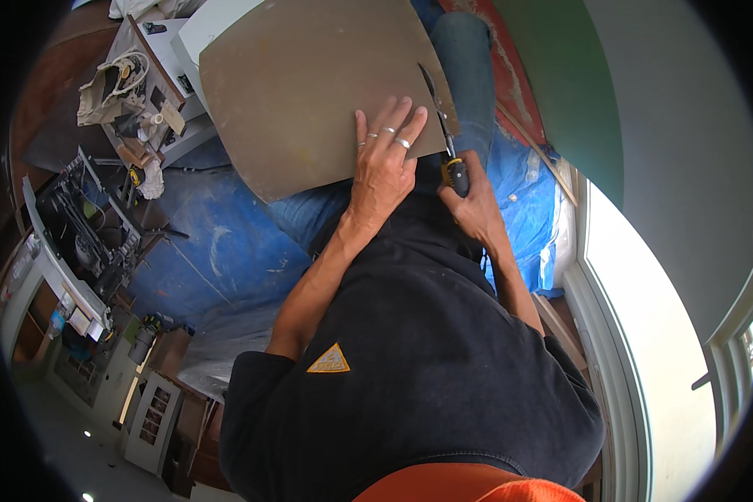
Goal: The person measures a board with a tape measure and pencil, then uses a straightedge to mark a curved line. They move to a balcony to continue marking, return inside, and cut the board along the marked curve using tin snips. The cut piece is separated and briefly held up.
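My left hand (386, 159) lies flat on a large brown board (301, 92), fingers spread, with rings on several of them. My right hand (475, 201) is closed around the black-and-yellow handle of a narrow-bladed hand saw (453, 170). Its blade points away from me at the board's right side, near the edge closest to me. A dark slit runs from the blade up into the board, with a narrow strip of board to its right. The board rests over my legs in blue jeans. How deep the blade sits in the board cannot be made out.
Blue sheeting (217, 243) covers the floor around me. At the left stand a white cabinet piece (171, 54) with a cloth tool bag (113, 92), and a black-framed machine (92, 226). A thin wooden stick (537, 153) lies right, beside a white window frame (615, 326).
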`<control>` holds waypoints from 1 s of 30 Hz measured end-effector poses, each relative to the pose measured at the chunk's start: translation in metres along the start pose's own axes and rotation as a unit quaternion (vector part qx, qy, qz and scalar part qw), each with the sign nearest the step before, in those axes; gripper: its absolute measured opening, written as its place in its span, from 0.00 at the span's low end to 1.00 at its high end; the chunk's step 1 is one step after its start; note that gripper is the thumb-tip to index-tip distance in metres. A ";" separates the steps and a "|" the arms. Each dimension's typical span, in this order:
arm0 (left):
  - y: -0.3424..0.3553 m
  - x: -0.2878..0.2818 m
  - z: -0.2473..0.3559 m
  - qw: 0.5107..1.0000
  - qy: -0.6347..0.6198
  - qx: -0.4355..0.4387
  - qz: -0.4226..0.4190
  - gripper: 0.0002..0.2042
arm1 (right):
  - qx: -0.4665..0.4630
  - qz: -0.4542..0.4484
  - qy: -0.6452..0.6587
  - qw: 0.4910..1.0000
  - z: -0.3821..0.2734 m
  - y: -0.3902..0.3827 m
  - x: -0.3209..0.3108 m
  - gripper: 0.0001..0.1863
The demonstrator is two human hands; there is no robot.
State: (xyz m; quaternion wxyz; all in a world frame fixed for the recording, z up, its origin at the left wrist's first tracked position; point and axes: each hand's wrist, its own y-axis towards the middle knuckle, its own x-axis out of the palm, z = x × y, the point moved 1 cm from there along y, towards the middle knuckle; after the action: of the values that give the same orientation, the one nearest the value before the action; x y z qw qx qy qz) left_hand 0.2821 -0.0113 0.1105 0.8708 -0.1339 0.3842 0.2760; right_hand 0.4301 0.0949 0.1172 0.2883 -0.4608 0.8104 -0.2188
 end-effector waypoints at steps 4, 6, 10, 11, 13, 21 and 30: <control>0.000 -0.001 -0.002 1.000 0.003 0.001 0.000 0.35 | -0.002 -0.002 -0.003 1.000 -0.001 0.001 0.000 0.24; 0.000 -0.002 -0.002 1.000 0.003 0.000 -0.001 0.35 | 0.000 -0.001 -0.008 1.000 -0.003 0.000 0.000 0.24; -0.001 -0.002 0.001 1.000 -0.001 0.000 0.004 0.34 | 0.005 -0.001 -0.004 1.000 -0.005 0.000 -0.001 0.24; -0.001 -0.002 0.001 1.000 -0.002 0.000 0.004 0.34 | 0.003 -0.002 -0.001 1.000 -0.005 0.001 -0.001 0.24; -0.002 -0.002 0.001 1.000 -0.003 0.003 0.006 0.34 | 0.004 -0.001 -0.001 1.000 -0.005 0.001 -0.001 0.24; -0.003 -0.002 -0.002 1.000 0.005 0.014 0.004 0.32 | 0.001 0.001 -0.001 1.000 -0.001 0.002 0.000 0.23; -0.005 -0.005 0.001 1.000 0.001 0.011 0.009 0.32 | -0.004 -0.001 -0.002 1.000 -0.005 0.004 0.000 0.22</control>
State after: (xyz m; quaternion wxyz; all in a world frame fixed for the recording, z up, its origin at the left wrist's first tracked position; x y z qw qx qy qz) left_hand 0.2830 -0.0166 0.1154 0.8693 -0.1210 0.3895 0.2792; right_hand 0.4243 0.0977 0.1186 0.2877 -0.4627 0.8105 -0.2151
